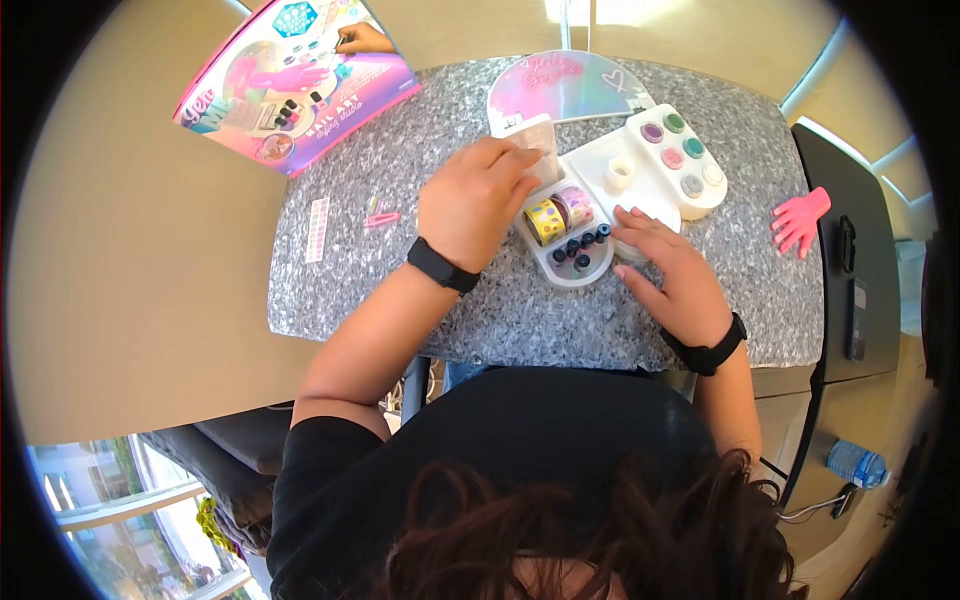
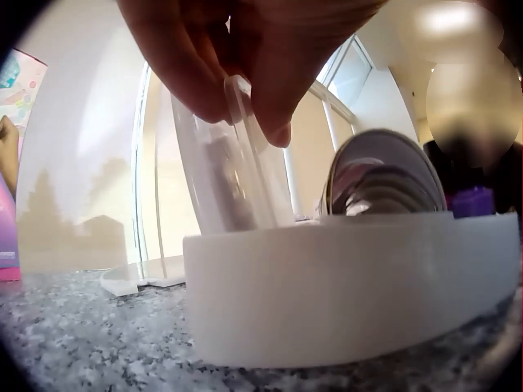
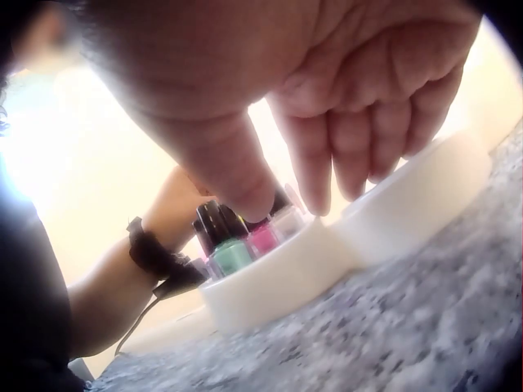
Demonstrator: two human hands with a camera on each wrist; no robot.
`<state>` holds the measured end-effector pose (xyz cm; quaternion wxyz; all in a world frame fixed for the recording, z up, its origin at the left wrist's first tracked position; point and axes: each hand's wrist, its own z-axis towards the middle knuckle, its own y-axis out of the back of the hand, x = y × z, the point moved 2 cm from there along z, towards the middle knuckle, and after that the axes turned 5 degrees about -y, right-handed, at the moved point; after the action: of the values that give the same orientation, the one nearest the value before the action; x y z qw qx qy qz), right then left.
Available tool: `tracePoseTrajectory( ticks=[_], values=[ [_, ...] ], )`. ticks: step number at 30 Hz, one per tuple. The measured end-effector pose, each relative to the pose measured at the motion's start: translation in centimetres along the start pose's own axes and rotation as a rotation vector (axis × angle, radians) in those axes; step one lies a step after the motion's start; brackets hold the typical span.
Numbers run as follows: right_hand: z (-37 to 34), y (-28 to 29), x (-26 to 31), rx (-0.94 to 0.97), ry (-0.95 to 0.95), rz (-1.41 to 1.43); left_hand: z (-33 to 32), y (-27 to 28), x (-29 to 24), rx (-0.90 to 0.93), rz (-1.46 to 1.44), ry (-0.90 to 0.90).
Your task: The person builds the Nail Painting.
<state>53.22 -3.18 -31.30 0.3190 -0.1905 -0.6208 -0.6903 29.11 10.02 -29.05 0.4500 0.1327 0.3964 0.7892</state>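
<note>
My left hand (image 1: pixel 470 195) pinches a clear plastic case (image 1: pixel 540 150) at the back end of a white tray; in the left wrist view the left hand (image 2: pixel 253 57) holds the case (image 2: pixel 233 175) upright by its top edge, its lower end behind the tray wall (image 2: pixel 343 286). In the tray stand a yellow tape roll (image 1: pixel 545 221), a pinkish roll (image 1: pixel 575 203) and several dark-capped bottles (image 1: pixel 580 245). My right hand (image 1: pixel 680 280) lies with spread fingers over the tray's right side; in the right wrist view the right hand (image 3: pixel 327 98) hangs above the rim beside a green bottle (image 3: pixel 232 256).
A nail art box (image 1: pixel 300 85) stands at the back left. Behind the tray lies a pastel half-round panel (image 1: pixel 565 85). Pots of coloured powder (image 1: pixel 672 158) are at the right, with a pink model hand (image 1: pixel 800 220) farther right. A pink clip (image 1: pixel 382 219) and sticker strip (image 1: pixel 317 230) lie left.
</note>
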Motion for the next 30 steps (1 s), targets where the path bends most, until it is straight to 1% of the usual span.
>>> tracePoseTrajectory(
  ticks=[1, 3, 7, 9, 10, 12, 14, 16, 18, 19, 21, 23, 25, 26, 28, 30],
  values=[
    [0.0, 0.0, 0.0, -0.001, 0.004, -0.001, 0.1, -0.1, -0.1, 0.002, 0.001, 0.005],
    [0.0, 0.0, 0.0, 0.002, 0.011, 0.002, 0.5, 0.0, -0.5, -0.072, 0.169, -0.156],
    [0.0, -0.1, 0.1, 0.003, -0.011, 0.011, 0.5, 1.4, -0.9, -0.058, 0.086, -0.161],
    [-0.1, 0.0, 0.1, -0.005, -0.015, 0.019, -0.1, 2.9, 0.1, -0.157, -0.057, -0.089],
    [-0.1, 0.0, 0.1, -0.010, -0.013, 0.011, -0.7, 3.7, 1.3, -0.173, -0.039, -0.056],
    [-0.1, 0.0, 0.2, -0.009, -0.007, 0.014, -1.4, 6.2, 3.7, -0.078, 0.019, 0.187],
    [-0.1, 0.1, 0.3, 0.004, -0.038, 0.033, -3.9, 8.0, 8.4, 0.001, 0.215, 0.375],
    [0.0, 0.1, 0.3, 0.008, -0.030, 0.020, -7.4, 9.8, 12.9, 0.151, 0.530, 0.517],
    [0.0, 0.2, 0.2, 0.005, -0.028, 0.001, -9.9, 11.3, 15.4, 0.424, 0.667, 0.787],
    [0.0, 0.2, 0.3, 0.004, -0.024, -0.009, -10.7, 11.6, 16.4, 0.424, 0.662, 0.786],
    [0.0, 0.1, 0.3, 0.008, -0.021, -0.023, -12.9, 11.8, 18.4, 0.561, 0.582, 0.945],
    [0.1, 0.0, 0.1, -0.010, -0.016, -0.015, -14.8, 11.9, 19.9, 0.587, 0.561, 0.932],
    [0.1, -0.1, 0.1, -0.008, -0.015, -0.018, -16.4, 11.9, 21.7, 0.502, 0.440, 0.864],
    [0.1, 0.0, 0.0, -0.010, -0.011, -0.021, -16.6, 11.9, 22.3, 0.501, 0.439, 0.863],
    [0.1, 0.4, -0.7, -0.002, 0.011, 0.011, -17.4, 11.8, 23.4, 0.451, 0.215, 1.034],
    [0.2, 1.1, -0.4, 0.006, 0.032, 0.040, -18.3, 11.9, 24.2, 0.437, 0.154, 1.046]
  ],
)
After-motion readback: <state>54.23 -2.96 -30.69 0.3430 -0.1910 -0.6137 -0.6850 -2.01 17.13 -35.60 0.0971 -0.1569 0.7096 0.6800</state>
